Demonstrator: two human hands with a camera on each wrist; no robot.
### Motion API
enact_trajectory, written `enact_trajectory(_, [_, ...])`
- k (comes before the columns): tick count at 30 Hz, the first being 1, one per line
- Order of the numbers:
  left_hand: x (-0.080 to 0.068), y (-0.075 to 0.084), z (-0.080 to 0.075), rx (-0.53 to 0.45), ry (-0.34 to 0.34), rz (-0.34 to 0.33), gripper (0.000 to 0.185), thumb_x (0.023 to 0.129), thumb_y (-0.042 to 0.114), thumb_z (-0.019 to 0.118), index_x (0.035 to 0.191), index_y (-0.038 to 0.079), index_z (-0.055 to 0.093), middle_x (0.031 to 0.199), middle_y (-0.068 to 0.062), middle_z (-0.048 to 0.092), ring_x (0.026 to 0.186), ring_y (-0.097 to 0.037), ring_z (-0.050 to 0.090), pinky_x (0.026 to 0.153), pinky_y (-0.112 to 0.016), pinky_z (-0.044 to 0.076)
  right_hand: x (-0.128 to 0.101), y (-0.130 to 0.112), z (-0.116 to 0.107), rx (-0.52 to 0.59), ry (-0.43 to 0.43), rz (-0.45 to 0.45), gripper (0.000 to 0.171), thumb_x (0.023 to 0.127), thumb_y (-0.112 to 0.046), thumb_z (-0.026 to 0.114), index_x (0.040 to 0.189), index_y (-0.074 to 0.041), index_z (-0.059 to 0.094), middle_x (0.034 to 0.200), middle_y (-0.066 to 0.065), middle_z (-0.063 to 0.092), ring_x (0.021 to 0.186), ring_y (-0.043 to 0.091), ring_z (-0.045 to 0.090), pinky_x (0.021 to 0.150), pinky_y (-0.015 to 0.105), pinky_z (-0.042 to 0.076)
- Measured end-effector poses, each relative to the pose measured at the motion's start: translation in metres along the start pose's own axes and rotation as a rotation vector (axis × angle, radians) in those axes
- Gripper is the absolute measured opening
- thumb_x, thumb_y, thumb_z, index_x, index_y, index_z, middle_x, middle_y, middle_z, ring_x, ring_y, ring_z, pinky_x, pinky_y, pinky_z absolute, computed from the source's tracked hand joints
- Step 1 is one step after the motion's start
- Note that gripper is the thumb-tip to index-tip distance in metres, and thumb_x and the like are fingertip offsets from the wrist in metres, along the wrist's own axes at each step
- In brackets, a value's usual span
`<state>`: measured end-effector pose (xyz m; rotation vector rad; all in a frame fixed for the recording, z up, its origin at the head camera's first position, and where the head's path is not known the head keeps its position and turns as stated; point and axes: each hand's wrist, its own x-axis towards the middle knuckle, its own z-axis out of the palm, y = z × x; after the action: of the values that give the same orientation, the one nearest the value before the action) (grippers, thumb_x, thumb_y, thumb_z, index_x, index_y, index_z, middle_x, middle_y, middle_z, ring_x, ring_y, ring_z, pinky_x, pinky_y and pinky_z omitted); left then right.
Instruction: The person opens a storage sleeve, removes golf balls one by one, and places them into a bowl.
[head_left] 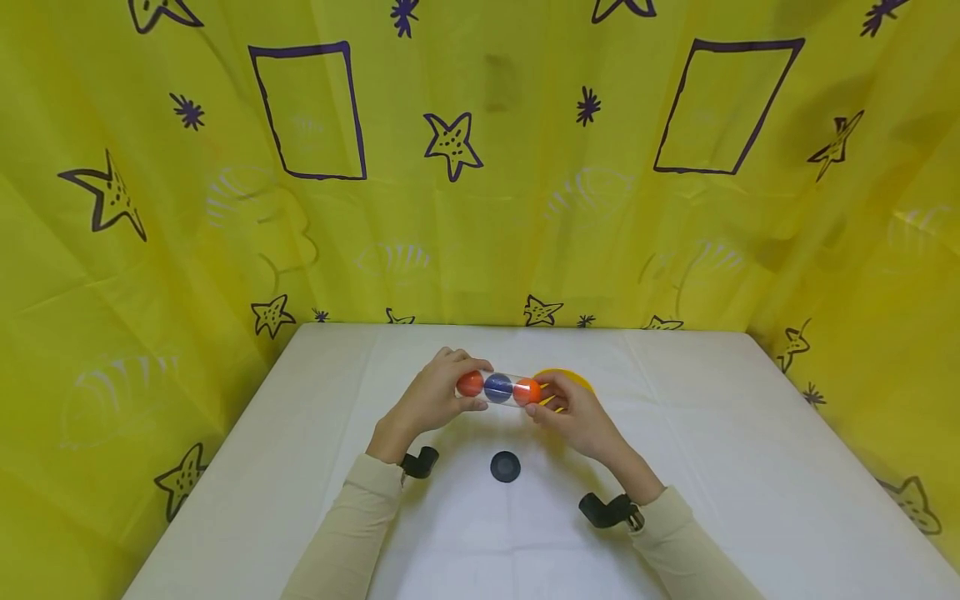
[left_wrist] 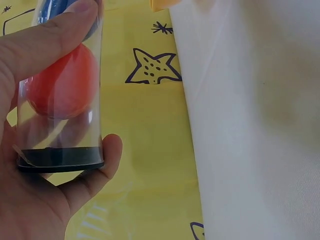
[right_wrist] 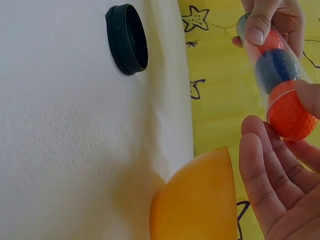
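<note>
- The white table stands before a yellow curtain printed with stars.
- A yellow bowl lies on the table behind the right hand.
- A clear tube is held level above the table; the left hand grips its capped end.
- The right hand's fingers pinch the orange ball at the tube's open end.
- A black cap lies on the table near the wrists.

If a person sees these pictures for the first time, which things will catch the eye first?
First, the clear tube with two orange balls and a blue ball in a row, held level above the white table between the left hand and the right hand. Next, the black cap lying below it, and the yellow starred cloth behind.
</note>
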<state>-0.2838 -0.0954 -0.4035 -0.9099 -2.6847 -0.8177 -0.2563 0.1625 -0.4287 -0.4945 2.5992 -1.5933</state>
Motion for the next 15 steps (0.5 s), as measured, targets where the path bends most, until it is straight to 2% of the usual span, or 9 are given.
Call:
enact_trajectory(6, [-0.0002,0.0004,0.0004,-0.01,0.009,-0.002,0.046,0.081,0.021,0.088,0.124,0.017,0.071,0.111,-0.003,0.067,0.103,-0.02,0.05,0.086,-0.036,0.049,0.001,0.0025,-0.0013,-0.002,0.0,-0.033,0.043,0.094,-0.02,0.075,0.13,-0.004,0.06,0.112,0.016,0.069,0.085,0.025,0.069,0.072,0.025,0.057])
enact_trajectory(15, [-0.0002,-0.0002,0.0016,-0.026,0.027,0.016,0.047,0.08,0.018,0.089,0.123,0.014,0.071,0.11,-0.004,0.068,0.103,-0.021,0.051,0.087,-0.037,0.048,0.0018,0.0054,-0.0044,-0.031,0.005,-0.038,0.043,0.093,-0.022,0.076,0.131,-0.005,0.061,0.117,0.015,0.065,0.086,0.02,0.067,0.073,0.024,0.057])
